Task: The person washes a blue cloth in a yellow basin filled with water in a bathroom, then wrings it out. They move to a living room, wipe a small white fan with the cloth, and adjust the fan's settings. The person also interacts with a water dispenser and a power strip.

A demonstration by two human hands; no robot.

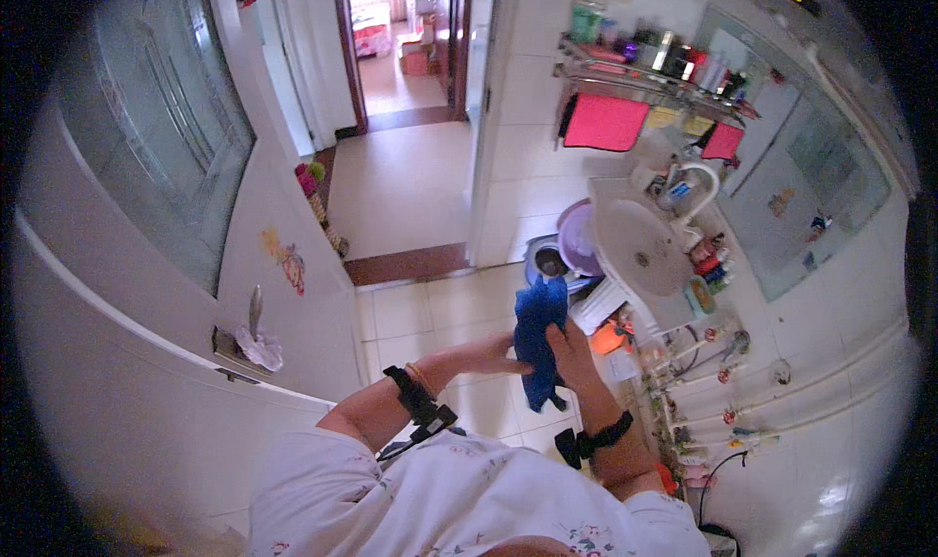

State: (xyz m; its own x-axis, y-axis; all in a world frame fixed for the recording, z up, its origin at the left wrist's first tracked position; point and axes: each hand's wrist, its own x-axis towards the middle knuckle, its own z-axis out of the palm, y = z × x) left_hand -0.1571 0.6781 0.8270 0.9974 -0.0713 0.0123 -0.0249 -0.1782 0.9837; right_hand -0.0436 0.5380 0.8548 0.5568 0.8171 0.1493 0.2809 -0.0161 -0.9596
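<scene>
A crumpled blue cloth [538, 341] hangs between my two hands in front of my body, above the tiled floor. My left hand [511, 355] holds it from the left side, and part of that hand is hidden by the fabric. On the other side, the thumb and fingers of my right hand [568, 348] grip the cloth's right edge. The cloth's far end overlaps a blue-grey bucket-like container [535, 260] on the floor. Beside that container is a purple plastic basin [577, 240], partly under the washbasin [615, 212].
A white door [300, 322] with a lever handle [255, 311] stands at the left. Ahead, a brown threshold [410, 264] leads to a hallway. Toiletries crowd a wall shelf [652, 73] beside a mirror [813, 161]. Pipes [777, 396] run along the right wall.
</scene>
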